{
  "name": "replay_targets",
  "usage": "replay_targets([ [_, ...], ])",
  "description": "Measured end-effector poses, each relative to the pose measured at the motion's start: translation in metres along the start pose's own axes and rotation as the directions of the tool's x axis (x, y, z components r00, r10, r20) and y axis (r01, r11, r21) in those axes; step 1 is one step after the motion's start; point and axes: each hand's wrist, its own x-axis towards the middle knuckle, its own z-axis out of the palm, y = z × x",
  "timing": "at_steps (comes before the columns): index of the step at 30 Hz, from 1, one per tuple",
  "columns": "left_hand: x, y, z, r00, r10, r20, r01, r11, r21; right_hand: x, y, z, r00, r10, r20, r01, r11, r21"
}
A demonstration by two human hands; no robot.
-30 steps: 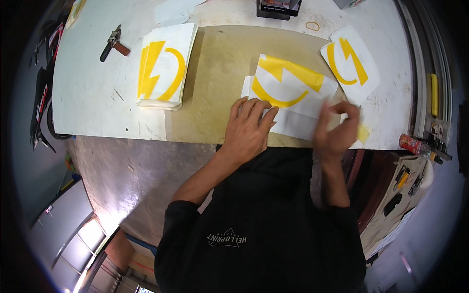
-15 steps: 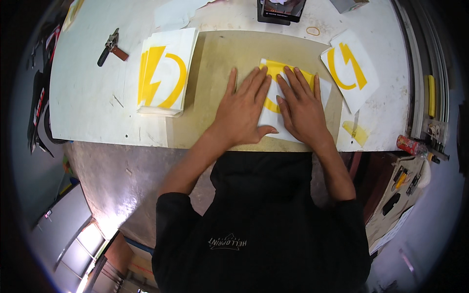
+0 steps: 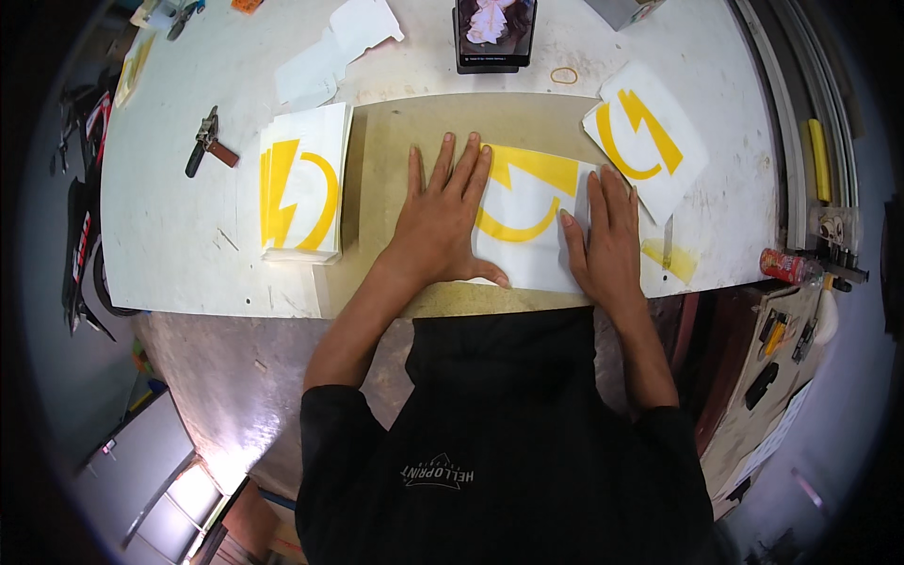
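Note:
A white sheet with a yellow curved-and-bolt decal (image 3: 529, 212) lies on a tan board (image 3: 386, 160) on the white table. My left hand (image 3: 443, 217) rests flat, fingers spread, on the sheet's left edge and the board. My right hand (image 3: 607, 235) presses flat on the sheet's right edge. Neither hand grips anything.
A stack of matching decal sheets (image 3: 299, 193) sits left of the board; another single sheet (image 3: 645, 137) lies at the right. A phone on a stand (image 3: 494, 33) is at the back, a small hand tool (image 3: 207, 141) at the left, white paper scraps (image 3: 334, 52) behind, a red can (image 3: 786, 266) at right.
Both hands were together over the sheet's middle; they have slid apart to its left and right edges, uncovering the yellow decal. One second ago the right hand was holding the sheet's edge.

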Motion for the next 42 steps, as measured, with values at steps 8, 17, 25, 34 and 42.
replay_targets([
  [8,-0.039,0.023,0.019,0.953,0.158,-0.257,-0.183,0.98,-0.078,-0.025,-0.002,-0.013,0.969,-0.244,0.036,0.224,0.933,0.283],
  [17,-0.052,0.014,0.018,0.924,-0.006,-0.383,-0.099,0.962,-0.253,-0.026,0.001,-0.003,0.963,-0.257,-0.087,0.271,0.922,0.276],
  [25,-0.059,0.014,0.024,0.861,0.094,-0.499,-0.138,0.989,-0.051,-0.022,-0.002,-0.005,0.946,-0.27,-0.181,0.31,0.919,0.244],
  [34,-0.077,0.047,0.031,0.933,0.077,-0.352,-0.094,0.995,-0.031,-0.055,-0.007,0.001,0.949,-0.314,-0.003,0.308,0.93,0.201],
  [42,-0.082,0.05,0.042,0.907,0.078,-0.414,-0.108,0.993,-0.049,-0.059,-0.005,0.002,0.949,-0.315,-0.004,0.309,0.93,0.199],
])
